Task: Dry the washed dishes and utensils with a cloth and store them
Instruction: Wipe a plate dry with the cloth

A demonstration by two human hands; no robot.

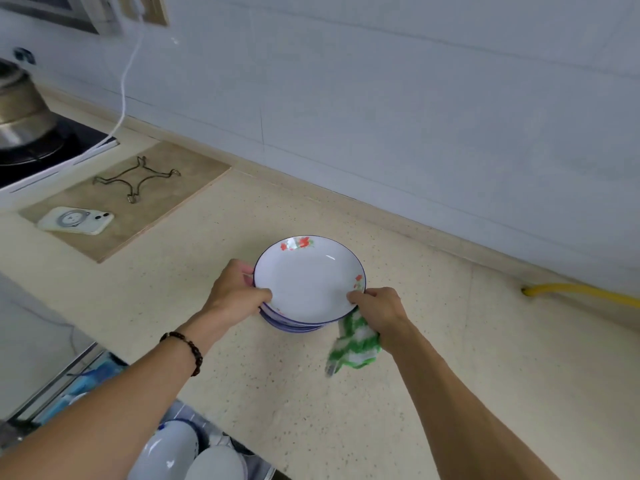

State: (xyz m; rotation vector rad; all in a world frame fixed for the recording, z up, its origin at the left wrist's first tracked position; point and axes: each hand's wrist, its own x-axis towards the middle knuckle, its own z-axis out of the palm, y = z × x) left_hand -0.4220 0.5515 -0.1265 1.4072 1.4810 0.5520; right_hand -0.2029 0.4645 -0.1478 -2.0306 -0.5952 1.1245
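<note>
A stack of white plates (308, 278) with blue rims and red flower prints sits at the middle of the speckled countertop (450, 358). My left hand (235, 289) grips the stack's left rim, thumb on the top plate. My right hand (379, 308) grips the right rim with the thumb on top, and a green-and-white cloth (353, 342) hangs from under its palm. White bowls (194, 452) lie upside down in an open pull-out drawer rack at the bottom left, below the counter edge.
A phone (74, 220) and a wire trivet (136, 178) lie on a tan board at the left. A stove with a metal pot (20, 112) stands at the far left. A yellow hose (581, 292) runs along the wall at right.
</note>
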